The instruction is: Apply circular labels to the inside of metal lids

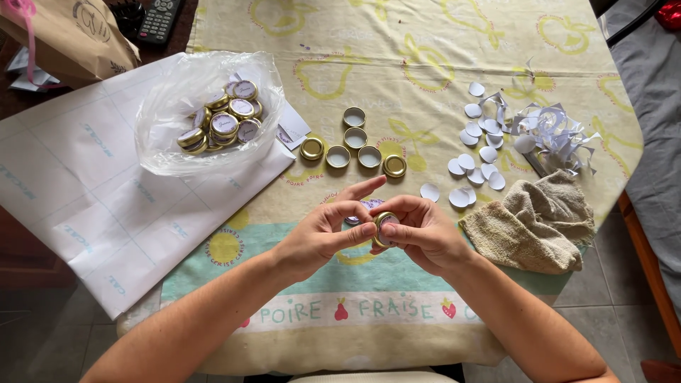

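Holding a small gold lid [384, 228] between both hands, head view: left hand [323, 237] pinches its edge w/ thumb and fingers closed on it, right hand [418, 232] wraps it from the other side. Lid sits above the desk [425, 42], just below loose lids [354, 145]. Plastic bag of lids [206, 113] far left, paper circles [475, 159] and rag [535, 223] to the right.
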